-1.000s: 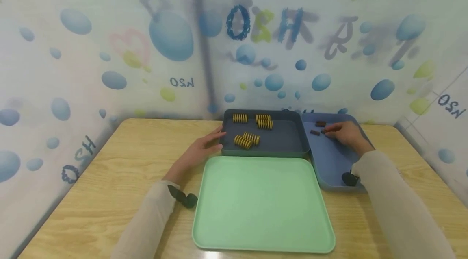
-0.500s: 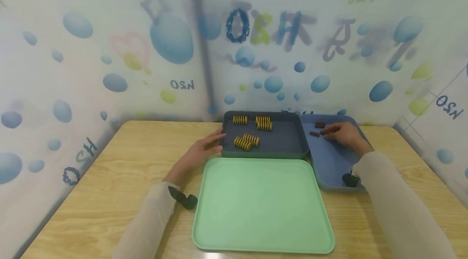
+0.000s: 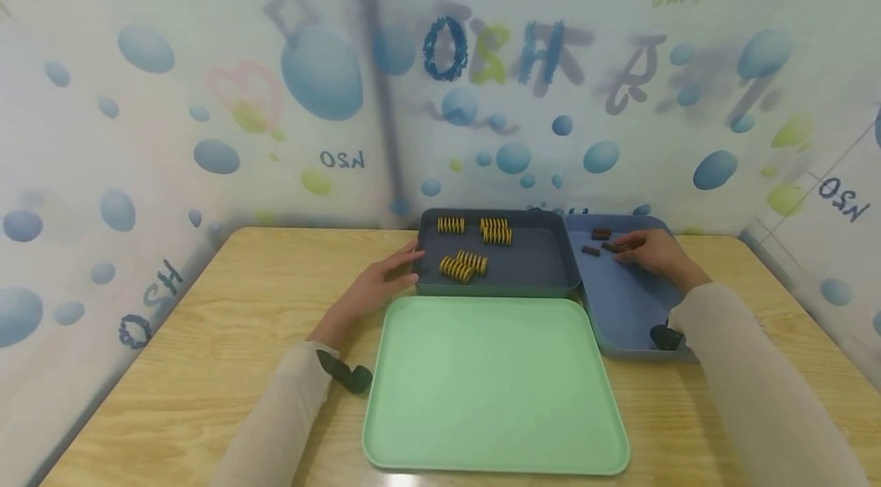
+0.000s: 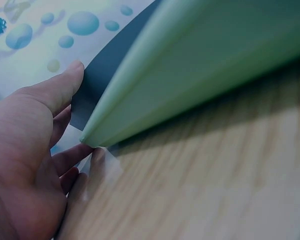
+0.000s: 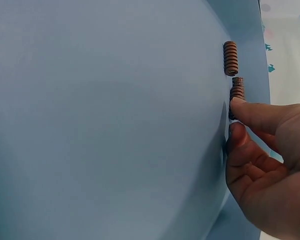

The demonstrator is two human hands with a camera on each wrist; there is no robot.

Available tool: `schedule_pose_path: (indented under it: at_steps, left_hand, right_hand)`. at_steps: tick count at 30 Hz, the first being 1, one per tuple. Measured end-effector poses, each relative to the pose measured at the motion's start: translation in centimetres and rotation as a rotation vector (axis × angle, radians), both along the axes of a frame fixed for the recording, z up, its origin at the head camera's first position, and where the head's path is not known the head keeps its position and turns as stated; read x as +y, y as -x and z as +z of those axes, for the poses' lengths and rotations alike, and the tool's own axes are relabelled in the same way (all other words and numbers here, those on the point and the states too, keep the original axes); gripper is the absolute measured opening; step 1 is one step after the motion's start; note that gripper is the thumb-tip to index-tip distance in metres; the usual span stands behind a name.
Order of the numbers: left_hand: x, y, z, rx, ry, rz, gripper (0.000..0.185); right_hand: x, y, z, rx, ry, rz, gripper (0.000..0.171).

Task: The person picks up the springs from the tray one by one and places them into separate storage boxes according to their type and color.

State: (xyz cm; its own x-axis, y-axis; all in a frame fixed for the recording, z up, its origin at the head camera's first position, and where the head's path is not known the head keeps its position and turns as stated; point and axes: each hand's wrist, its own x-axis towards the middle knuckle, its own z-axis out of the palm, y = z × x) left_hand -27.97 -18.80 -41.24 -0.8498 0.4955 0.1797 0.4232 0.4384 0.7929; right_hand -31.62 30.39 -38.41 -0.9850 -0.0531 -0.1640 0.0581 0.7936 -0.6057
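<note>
My left hand [image 3: 377,284] rests with extended fingers at the left wall of a dark grey tray [image 3: 530,273]; in the left wrist view, its fingertips touch the tray's rim and lower corner. Several yellow coil springs [image 3: 451,225] lie inside. My right hand [image 3: 654,254] reaches into a blue tray [image 3: 612,311]. Its fingertips stand apart right at a small brown coil spring [image 3: 609,247], one overlapping the spring's end in the right wrist view. Another brown spring [image 5: 230,58] lies beside it, and a pair of brown springs [image 3: 601,234] lies nearer the back wall.
A light green tray [image 3: 495,387] stands in front of the dark grey one, on the wooden table [image 3: 206,365]. The blue tray adjoins both on the right. A patterned wall covering [image 3: 275,89] rises directly behind the table.
My right hand has drawn back slightly to the right, showing more of the brown spring at its fingertips. My left hand keeps its place at the dark grey tray.
</note>
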Motion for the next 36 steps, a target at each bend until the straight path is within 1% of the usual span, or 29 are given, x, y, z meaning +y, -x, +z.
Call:
schedule_pose_path:
  at_steps: [3, 5, 11, 20, 23, 26, 31, 34, 36]
  left_hand:
    - [-0.3, 0.9, -1.3, 0.018, 0.005, 0.010, 0.050]
    - [-0.4, 1.2, -1.5, 0.035, 0.011, 0.009, 0.050]
    - [-0.2, 1.4, -1.5, 0.044, -0.003, 0.008, 0.050]
    - [-0.2, 1.6, -1.6, 0.037, -0.073, 0.013, 0.050]
    - [-0.2, 1.7, -1.7, 0.035, -0.078, 0.017, 0.051]
    - [-0.2, 1.6, -1.8, 0.021, -0.071, 0.035, 0.051]
    - [-0.2, 1.6, -1.8, 0.008, -0.102, 0.058, 0.050]
    - [-0.3, 1.7, -1.7, -0.008, -0.119, 0.062, 0.051]
    - [-0.3, 1.6, -1.4, -0.023, -0.105, 0.061, 0.052]
  right_hand:
    - [0.1, 0.1, 0.0, 0.009, -0.003, 0.005, 0.043]
    - [0.3, 0.2, -0.1, 0.011, -0.005, 0.003, 0.043]
    - [0.9, 0.2, -0.3, -0.003, 0.010, 0.005, 0.047]
    - [1.1, -0.2, -0.1, -0.017, 0.037, 0.017, 0.051]
    - [1.0, -0.3, 0.0, -0.020, 0.039, 0.018, 0.052]
    - [0.8, -0.1, 0.1, -0.015, 0.039, 0.027, 0.056]
    - [0.4, 0.1, 1.2, -0.009, 0.041, 0.057, 0.063]
    - [0.1, 0.1, 2.5, 0.005, 0.061, 0.054, 0.063]
    - [0.0, -0.1, 3.6, 0.020, 0.079, 0.048, 0.066]
